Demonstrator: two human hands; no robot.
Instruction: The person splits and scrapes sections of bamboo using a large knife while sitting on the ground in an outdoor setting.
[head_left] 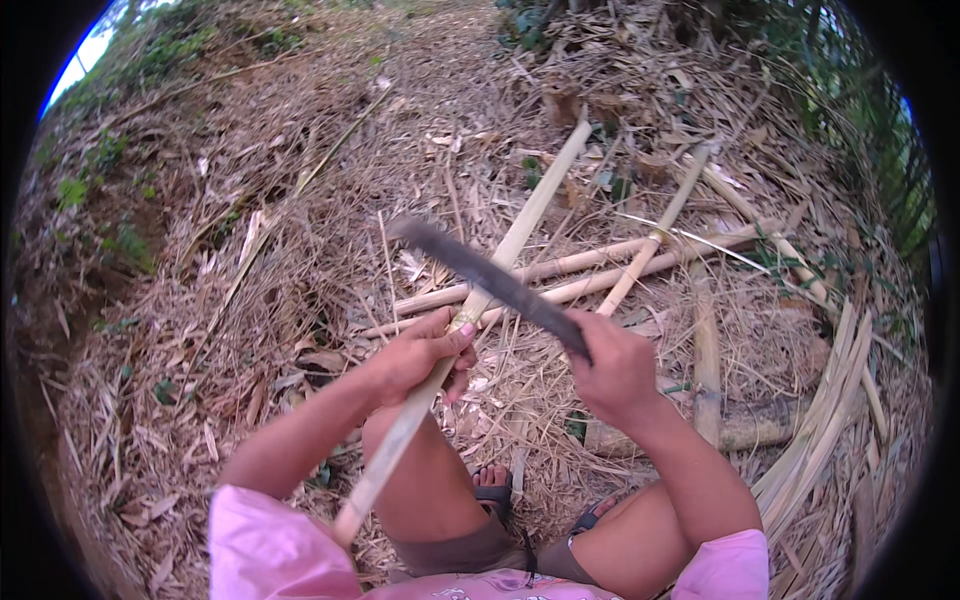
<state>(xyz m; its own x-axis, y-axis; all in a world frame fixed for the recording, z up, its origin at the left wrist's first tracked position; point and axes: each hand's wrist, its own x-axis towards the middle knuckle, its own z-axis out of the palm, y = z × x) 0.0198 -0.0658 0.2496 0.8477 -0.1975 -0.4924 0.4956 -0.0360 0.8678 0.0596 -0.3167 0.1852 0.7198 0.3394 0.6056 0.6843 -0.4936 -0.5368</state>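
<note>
A long, pale strip of split bamboo (539, 198) slants from beside my left thigh up toward the far middle. Around its middle, close to a node, my left hand (428, 354) is closed. My right hand (616, 370) grips the handle end of a machete (490, 275) with a dark, worn blade. The blade crosses over the strip just beyond my left hand, its tip pointing to the far left and a little blurred. Whether the blade touches the strip I cannot tell. The machete's handle is mostly hidden in my right fist.
Beyond my hands, bamboo poles (600, 283) lie crossed on ground covered with dry leaves. A bundle of split strips (822, 415) rests at the right. Near my right forearm lies a thick bamboo piece (760, 425). My sandalled foot (492, 484) is below the strip.
</note>
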